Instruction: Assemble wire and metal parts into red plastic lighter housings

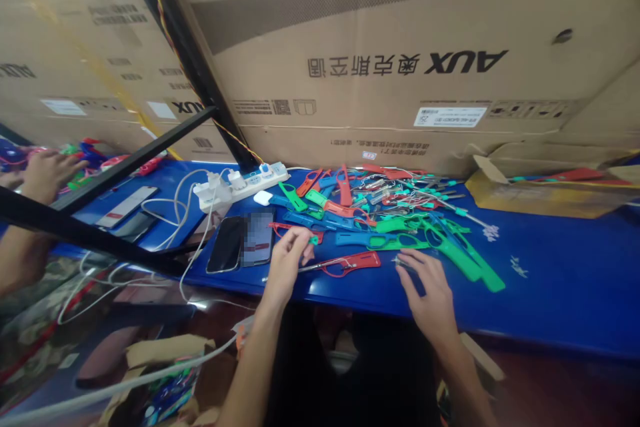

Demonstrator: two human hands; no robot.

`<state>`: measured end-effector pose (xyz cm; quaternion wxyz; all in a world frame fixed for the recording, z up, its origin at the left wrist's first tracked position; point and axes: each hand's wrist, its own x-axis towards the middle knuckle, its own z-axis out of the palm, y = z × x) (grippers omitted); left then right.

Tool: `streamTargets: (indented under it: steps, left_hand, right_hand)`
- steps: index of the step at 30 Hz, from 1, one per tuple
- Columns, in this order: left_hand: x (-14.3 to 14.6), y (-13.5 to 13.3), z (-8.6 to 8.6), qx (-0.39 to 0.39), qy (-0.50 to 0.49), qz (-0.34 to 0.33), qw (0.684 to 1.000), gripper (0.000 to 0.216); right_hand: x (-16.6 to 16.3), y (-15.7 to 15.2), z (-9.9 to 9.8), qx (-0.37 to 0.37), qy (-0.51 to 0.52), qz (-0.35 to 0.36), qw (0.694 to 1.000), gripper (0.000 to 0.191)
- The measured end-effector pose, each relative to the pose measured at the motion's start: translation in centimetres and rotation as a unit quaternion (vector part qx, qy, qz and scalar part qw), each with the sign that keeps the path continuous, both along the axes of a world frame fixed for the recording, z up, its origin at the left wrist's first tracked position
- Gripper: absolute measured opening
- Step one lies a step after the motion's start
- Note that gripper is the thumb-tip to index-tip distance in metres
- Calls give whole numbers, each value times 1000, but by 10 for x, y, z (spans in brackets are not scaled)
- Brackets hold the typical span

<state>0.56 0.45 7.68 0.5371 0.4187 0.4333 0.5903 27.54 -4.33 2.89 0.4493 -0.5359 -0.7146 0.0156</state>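
Observation:
A heap of red, blue and green plastic handle pieces with thin metal rods lies on the blue table. My left hand is closed in a pinch on a small green part at the near edge of the heap. A red handle with a metal rod lies just right of it. My right hand rests on the table with fingers spread, touching a small dark piece next to a long green handle.
Two phones lie left of my hands, beside a white power strip with cables. Large cardboard boxes stand behind the table. Another person's hand is at far left. A black metal frame crosses the left side.

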Motion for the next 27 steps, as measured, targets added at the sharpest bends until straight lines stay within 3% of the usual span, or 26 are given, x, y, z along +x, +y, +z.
streamTargets:
  steps: [6,10,19,27]
  left_hand:
    - [-10,-43,-10,-26,139,-40,989,25]
    - [-15,-52,-9,35,305,-77,948,21]
    - [-13,-38,-34,211,470,-70,854,26]
    - [-11,-24,-19,253,577,-62,774,19]
  right_hand:
    - [-27,14,5,-49,-29,133,990,23]
    - [-34,22,3,-46,-74,153,984,22]
    - [-34,22,1,-71,-106,168,977,24]
    - [-33,23,4,-94,-100,177,975,25]
